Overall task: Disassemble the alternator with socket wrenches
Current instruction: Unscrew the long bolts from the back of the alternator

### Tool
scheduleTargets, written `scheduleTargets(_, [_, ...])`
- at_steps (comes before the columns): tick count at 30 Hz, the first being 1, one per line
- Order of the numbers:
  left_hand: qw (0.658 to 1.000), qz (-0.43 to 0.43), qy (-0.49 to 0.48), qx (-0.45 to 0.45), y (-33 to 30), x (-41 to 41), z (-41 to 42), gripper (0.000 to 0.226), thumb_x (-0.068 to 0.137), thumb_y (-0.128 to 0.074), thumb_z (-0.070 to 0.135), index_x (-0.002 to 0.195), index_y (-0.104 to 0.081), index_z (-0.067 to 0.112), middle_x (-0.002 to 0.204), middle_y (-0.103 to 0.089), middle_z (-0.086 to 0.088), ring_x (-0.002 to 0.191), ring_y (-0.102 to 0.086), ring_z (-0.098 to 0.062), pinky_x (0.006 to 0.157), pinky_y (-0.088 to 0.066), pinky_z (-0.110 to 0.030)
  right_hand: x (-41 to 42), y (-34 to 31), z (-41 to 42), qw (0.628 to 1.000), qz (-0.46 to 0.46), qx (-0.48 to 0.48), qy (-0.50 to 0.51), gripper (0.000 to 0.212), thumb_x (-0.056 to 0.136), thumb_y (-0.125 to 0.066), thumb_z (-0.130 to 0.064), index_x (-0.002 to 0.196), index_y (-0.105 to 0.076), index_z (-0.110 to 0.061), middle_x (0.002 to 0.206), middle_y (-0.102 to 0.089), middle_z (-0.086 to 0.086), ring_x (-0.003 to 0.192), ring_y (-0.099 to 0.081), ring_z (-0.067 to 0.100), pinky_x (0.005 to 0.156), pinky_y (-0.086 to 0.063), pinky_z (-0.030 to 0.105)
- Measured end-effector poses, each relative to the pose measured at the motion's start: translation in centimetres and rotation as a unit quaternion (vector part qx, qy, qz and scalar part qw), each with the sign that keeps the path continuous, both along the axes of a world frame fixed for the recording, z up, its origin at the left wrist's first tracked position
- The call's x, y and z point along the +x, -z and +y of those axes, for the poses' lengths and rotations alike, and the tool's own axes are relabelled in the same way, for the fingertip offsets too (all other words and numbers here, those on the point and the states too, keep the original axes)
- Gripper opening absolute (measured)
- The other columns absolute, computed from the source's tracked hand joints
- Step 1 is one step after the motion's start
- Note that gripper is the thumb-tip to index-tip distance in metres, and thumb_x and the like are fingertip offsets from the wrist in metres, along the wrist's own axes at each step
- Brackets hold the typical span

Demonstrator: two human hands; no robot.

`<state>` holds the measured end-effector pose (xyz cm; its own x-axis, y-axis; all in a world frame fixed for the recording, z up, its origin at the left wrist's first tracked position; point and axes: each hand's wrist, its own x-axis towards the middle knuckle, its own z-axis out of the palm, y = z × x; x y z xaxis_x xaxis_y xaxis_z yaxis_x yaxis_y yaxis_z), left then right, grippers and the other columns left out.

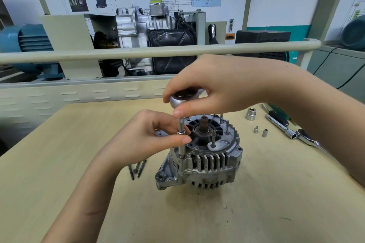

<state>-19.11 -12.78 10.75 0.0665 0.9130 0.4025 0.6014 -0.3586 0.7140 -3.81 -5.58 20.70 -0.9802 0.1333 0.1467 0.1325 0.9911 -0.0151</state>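
An alternator stands at the centre of a wooden table, with bare tabletop at lower left and lower right. The right hand grips a ratchet head above it, while the left hand pinches the upright extension bar entering the housing's left edge. Three bolts lie left of centre; three sockets and another wrench lie at right.

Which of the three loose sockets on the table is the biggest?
The large socket, farthest back, beside the right wrist; the two small sockets stand nearer the camera.
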Motion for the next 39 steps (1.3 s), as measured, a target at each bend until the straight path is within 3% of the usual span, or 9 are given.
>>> scheduleTargets(5, [0.999, 0.0, -0.027, 0.025, 0.1, 0.4, 0.0, 0.047, 0.061, -0.071, 0.045, 0.061, -0.064, -0.001, 0.067, -0.065, -0.016, 0.073, -0.062, -0.028, 0.071, -0.047, -0.03, 0.0, 0.2, -0.5, 0.997, 0.021, 0.072, 0.034, 0.054, 0.077, -0.032, -0.058, 0.081, -0.061, -0.012, 0.054, -0.043, -0.008, 0.057, -0.043, 0.004, 0.056, -0.032, 0.022])
scheduleTargets(11, [0.999, -0.012, -0.038, 0.012, 0.2, 0.4, 0.2, 0.047, 0.058, -0.071, 0.048, 0.065, -0.067, 0.002, 0.071, -0.068, -0.015, 0.073, -0.062, -0.027, 0.067, -0.048, -0.028, -0.2, 0.5, -0.4, 0.993, 0.023, 0.097, 0.063, 0.052, 0.08, -0.029, -0.059, 0.086, -0.059, -0.017, 0.057, -0.043, -0.011, 0.054, -0.041, 0.0, 0.05, -0.03, 0.017])
scheduleTargets(14, [0.999, -0.014, 0.008, -0.032, -0.1, 0.0, 0.1, 0.022, 0.066, -0.075, 0.045, 0.078, -0.071, 0.027, 0.081, -0.071, -0.009, 0.076, -0.067, -0.018, 0.071, -0.051, -0.018, -0.3, 0.7, -0.1, 0.996, -0.003, 0.064, 0.056, 0.032, 0.09, -0.034, -0.051, 0.084, -0.051, -0.024, 0.065, -0.045, -0.012, 0.061, -0.043, -0.001, 0.056, -0.033, 0.021])
scheduleTargets(16, [0.999, -0.01, 0.021, -0.038, 0.0, -0.3, 0.1, 0.023, 0.067, -0.074, 0.043, 0.079, -0.07, 0.024, 0.081, -0.071, -0.009, 0.076, -0.067, -0.02, 0.073, -0.054, -0.024, -0.2, 0.8, 0.0, 0.998, -0.021, 0.043, 0.037, 0.024, 0.092, -0.037, -0.045, 0.087, -0.048, -0.024, 0.073, -0.048, -0.012, 0.067, -0.045, 0.001, 0.06, -0.034, 0.023])
scheduleTargets(21, [0.999, -0.011, 0.027, -0.032, 0.0, -0.3, 0.2, 0.013, 0.066, -0.075, 0.036, 0.073, -0.071, 0.026, 0.078, -0.072, -0.001, 0.07, -0.068, -0.013, 0.067, -0.053, -0.018, 0.3, 0.4, 0.3, 0.999, -0.039, -0.027, 0.023, 0.04, 0.089, -0.044, -0.032, 0.118, -0.053, -0.006, 0.111, -0.059, 0.009, 0.102, -0.053, 0.024, 0.081, -0.034, 0.033])
scheduleTargets(29, [0.996, -0.052, 0.056, -0.042, -0.1, -0.3, 0.1, 0.008, 0.066, -0.074, 0.032, 0.074, -0.074, 0.033, 0.078, -0.073, 0.004, 0.071, -0.068, -0.005, 0.066, -0.05, -0.013, 0.6, -0.1, 0.6, 0.999, 0.002, -0.009, 0.05, 0.047, 0.076, -0.041, -0.055, 0.106, -0.061, -0.024, 0.072, -0.052, -0.016, 0.065, -0.048, -0.001, 0.06, -0.035, 0.014])
scheduleTargets(33, [0.997, -0.047, 0.047, -0.038, -0.2, -0.2, 0.1, 0.021, 0.066, -0.078, 0.036, 0.086, -0.072, 0.038, 0.083, -0.073, 0.009, 0.079, -0.069, -0.006, 0.071, -0.05, -0.013, 0.8, -0.1, 0.8, 1.0, 0.004, -0.02, 0.021, 0.024, 0.088, -0.05, -0.038, 0.103, -0.063, -0.024, 0.079, -0.058, -0.015, 0.072, -0.05, -0.001, 0.066, -0.039, 0.015])
scheduleTargets(35, [0.997, -0.051, 0.054, -0.038, -0.3, -0.1, 0.0, 0.026, 0.064, -0.07, 0.039, 0.09, -0.071, 0.037, 0.084, -0.073, 0.011, 0.082, -0.068, -0.007, 0.074, -0.05, -0.014, 0.9, -0.3, 0.9, 0.999, -0.011, -0.033, 0.013, 0.021, 0.09, -0.052, -0.032, 0.104, -0.063, -0.022, 0.089, -0.062, -0.011, 0.083, -0.056, 0.004, 0.079, -0.044, 0.027])
scheduleTargets(39, [0.999, -0.03, 0.021, -0.021, -0.5, 0.2, -0.1, 0.014, 0.063, -0.076, 0.035, 0.076, -0.073, 0.04, 0.079, -0.073, 0.009, 0.077, -0.067, -0.005, 0.07, -0.049, -0.012, 1.2, -0.5, 0.9, 0.999, -0.016, -0.039, 0.01, 0.024, 0.089, -0.054, -0.03, 0.111, -0.062, -0.024, 0.101, -0.065, -0.011, 0.094, -0.058, 0.007, 0.086, -0.043, 0.033])
